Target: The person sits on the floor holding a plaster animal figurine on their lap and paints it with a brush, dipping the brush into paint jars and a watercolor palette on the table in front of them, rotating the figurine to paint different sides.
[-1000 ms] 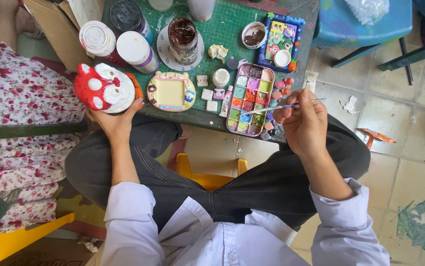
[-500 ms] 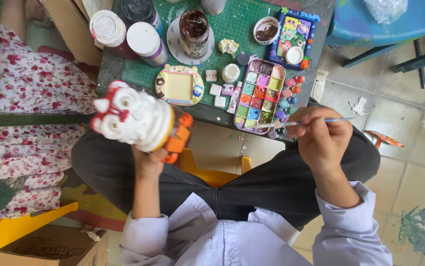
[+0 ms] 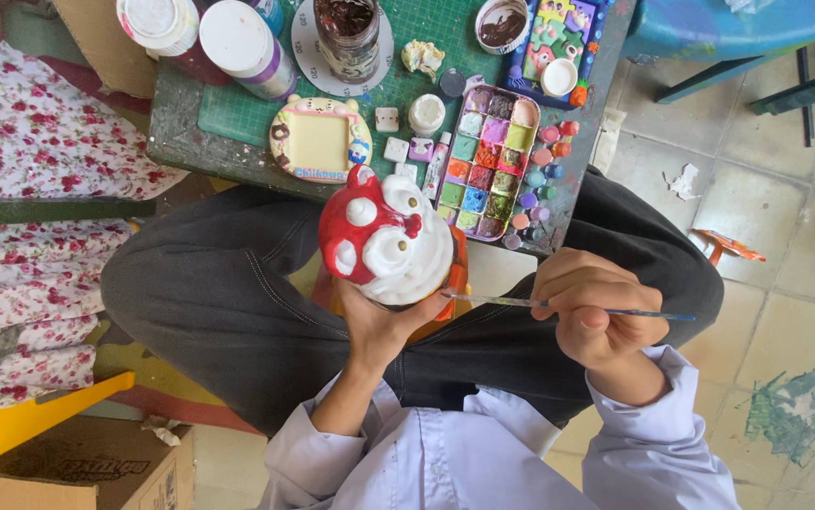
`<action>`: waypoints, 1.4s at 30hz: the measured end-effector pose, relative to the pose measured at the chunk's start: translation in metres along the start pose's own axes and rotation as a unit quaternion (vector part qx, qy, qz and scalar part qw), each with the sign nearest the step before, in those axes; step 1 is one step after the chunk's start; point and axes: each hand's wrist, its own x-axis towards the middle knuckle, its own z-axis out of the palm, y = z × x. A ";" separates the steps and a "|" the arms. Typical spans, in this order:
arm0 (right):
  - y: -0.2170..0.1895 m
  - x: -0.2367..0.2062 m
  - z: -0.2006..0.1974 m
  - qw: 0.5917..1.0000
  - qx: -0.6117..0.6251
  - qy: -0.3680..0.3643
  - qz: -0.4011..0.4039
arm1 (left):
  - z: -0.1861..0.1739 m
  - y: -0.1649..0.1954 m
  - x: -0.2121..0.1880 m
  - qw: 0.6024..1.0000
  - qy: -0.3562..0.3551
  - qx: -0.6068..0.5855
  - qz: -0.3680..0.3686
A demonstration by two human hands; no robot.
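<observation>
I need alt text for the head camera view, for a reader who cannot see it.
A seated person's left hand holds a red and white figurine over the lap, while the right hand points a thin paintbrush at it. A paint palette lies on the green table ahead.

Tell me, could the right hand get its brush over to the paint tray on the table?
Probably yes. The right hand holds the thin brush just below the paint tray at the table edge, with open space between; the figurine in the left hand sits off to the side.
</observation>
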 end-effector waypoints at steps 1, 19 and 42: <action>0.000 0.001 0.000 1.000 -0.013 0.000 -0.007 | 0.002 0.003 0.002 1.000 -0.001 0.019 0.011; -0.007 0.007 0.001 0.992 -0.086 -0.078 -0.048 | 0.001 0.000 -0.002 0.999 0.004 0.037 -0.012; -0.018 0.013 -0.003 0.989 -0.100 -0.103 -0.021 | -0.002 -0.008 -0.006 0.991 -0.029 -0.085 -0.104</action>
